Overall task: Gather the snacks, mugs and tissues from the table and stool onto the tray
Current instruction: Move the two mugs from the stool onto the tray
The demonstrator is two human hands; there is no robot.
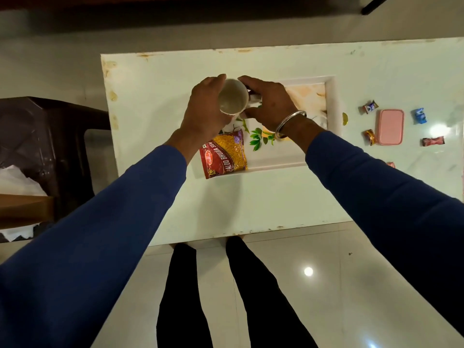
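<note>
A white mug hangs above the left part of the white tray, its empty inside facing me. My left hand grips its left side. My right hand curls round its right side, where the handle seems to be. A red and yellow snack packet lies on the tray's near left corner, below the mug. Several small wrapped candies lie on the table to the right of the tray. White tissues sit at the far left beside the dark brown stool.
A pink lidded box rests on the table among the candies. A yellow object peeks out at the tray's right rim. A brown wooden surface juts in at the left. My legs stand on the glossy tiled floor at the table's near edge.
</note>
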